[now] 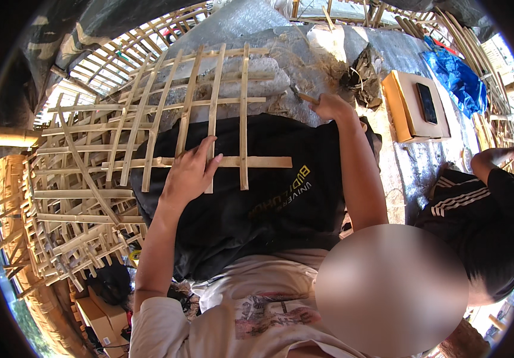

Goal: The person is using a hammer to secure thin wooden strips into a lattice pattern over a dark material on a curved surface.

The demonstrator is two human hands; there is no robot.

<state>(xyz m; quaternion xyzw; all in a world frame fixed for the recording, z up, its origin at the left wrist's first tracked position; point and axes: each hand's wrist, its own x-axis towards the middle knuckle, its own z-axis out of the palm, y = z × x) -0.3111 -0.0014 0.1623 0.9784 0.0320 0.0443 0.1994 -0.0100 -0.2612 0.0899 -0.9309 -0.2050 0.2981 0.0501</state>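
A lattice of pale bamboo slats (244,128) lies in front of me, its near part over a black cloth garment (209,244) spread across my lap. My left hand (189,174) is closed on the near cross slat, with the thumb beside a crossing. Farther off and to the right, my right hand (333,108) is wrapped round the wooden handle of a hammer (308,98). Its dark metal head points left, close above the grey ground sheet (269,77) and apart from the lattice. The handle's end is hidden in my palm.
More bamboo lattices (78,194) are piled at the left. To the right, a cardboard box (396,110) carries a phone (426,102), near a blue plastic sheet (457,77) and a crumpled brown bag (365,76). Another person (478,221) in black works close on my right.
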